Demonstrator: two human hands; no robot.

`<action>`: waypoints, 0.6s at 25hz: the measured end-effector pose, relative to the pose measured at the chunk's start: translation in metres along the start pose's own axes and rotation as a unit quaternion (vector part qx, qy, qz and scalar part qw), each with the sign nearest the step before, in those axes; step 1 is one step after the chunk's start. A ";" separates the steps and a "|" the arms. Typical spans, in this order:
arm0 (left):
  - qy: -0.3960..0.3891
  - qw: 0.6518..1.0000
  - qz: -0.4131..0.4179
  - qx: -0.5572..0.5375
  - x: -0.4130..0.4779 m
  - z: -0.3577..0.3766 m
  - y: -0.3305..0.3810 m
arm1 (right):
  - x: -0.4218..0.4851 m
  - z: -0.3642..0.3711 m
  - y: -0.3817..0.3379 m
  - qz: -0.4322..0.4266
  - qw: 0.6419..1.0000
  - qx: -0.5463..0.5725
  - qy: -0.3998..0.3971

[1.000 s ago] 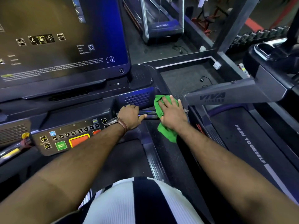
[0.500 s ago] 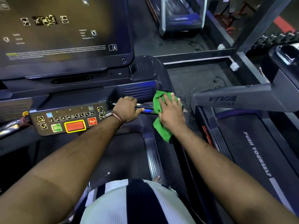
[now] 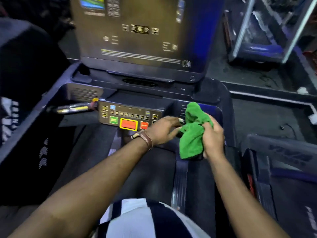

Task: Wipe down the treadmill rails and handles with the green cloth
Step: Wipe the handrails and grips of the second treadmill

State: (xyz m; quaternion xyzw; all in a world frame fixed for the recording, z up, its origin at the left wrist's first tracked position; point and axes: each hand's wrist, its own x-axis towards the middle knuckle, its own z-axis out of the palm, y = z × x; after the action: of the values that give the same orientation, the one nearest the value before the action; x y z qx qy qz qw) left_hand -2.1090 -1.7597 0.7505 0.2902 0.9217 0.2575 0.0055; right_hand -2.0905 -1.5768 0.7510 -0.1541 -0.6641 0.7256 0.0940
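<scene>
The green cloth [image 3: 193,134] is held bunched in the air, just in front of the right end of the control panel [image 3: 120,110], and is not pressed on any surface. It is gripped by the right hand [image 3: 213,140], whose fingers are curled round its right side. The left hand [image 3: 163,130] is stretched out to the cloth's left edge; the fingertips meet the fabric, but whether it is pinched there cannot be told. The step in hand is judged to be a regathering or refolding of the cloth rather than a wiping stroke. The right handle is hidden behind cloth and hands. The silver-sleeved left handle [image 3: 73,108] juts out at the far side of the panel, well apart from the cloth, and the ribbed side rail [image 3: 179,182] runs below the hands. For the next move, a fresh face of the cloth would have to be turned outward and the cloth settled in one hand. It would then be carried to a handle or rail and wrapped round it or pressed along it. The red buttons [image 3: 128,124] should be avoided, since they lie close beside the left hand.
</scene>
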 end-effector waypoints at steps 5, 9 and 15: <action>0.086 0.990 -0.107 0.037 -0.091 -0.043 -0.053 | -0.048 0.085 0.007 -0.082 0.982 -0.073 -0.157; 0.144 0.971 -0.184 0.054 -0.170 -0.075 -0.091 | -0.094 0.172 0.007 -0.219 0.929 -0.159 -0.253; 0.139 0.957 -0.243 0.077 -0.261 -0.122 -0.131 | -0.133 0.265 0.021 -0.297 0.878 -0.206 -0.314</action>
State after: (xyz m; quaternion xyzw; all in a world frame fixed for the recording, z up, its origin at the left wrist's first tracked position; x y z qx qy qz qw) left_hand -1.9810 -2.0492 0.7578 0.0185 0.9731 0.2142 -0.0833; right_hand -2.0574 -1.8722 0.7617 0.2704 -0.8076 0.5209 0.0581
